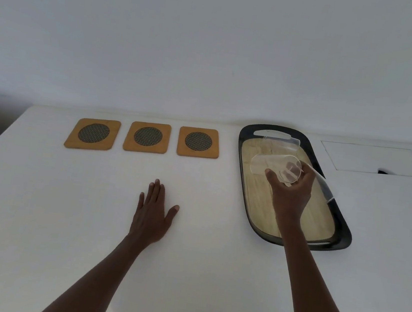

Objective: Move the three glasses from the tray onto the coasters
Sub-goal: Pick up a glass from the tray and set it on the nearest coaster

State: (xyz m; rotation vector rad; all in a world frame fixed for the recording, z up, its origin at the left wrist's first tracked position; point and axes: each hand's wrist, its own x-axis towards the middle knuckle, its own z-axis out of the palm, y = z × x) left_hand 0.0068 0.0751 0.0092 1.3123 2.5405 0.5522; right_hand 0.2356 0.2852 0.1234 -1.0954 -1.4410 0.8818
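- One view only, from a wide-angle camera worn on the head, looking forward and down over the white table (35, 212)
- Both bare forearms enter from 6 o'clock, so the camera sits close above the near edge
- The plain white wall (215, 39) fills the upper half, towards 12 o'clock
- The black oval tray with a pale wooden floor (342, 226) lies at 3 o'clock, bowed by the lens
- No second view shares the scene

Plain white wall (215, 39) behind white table (35, 212); rectangular hatch (377, 160) set in tabletop, far right.
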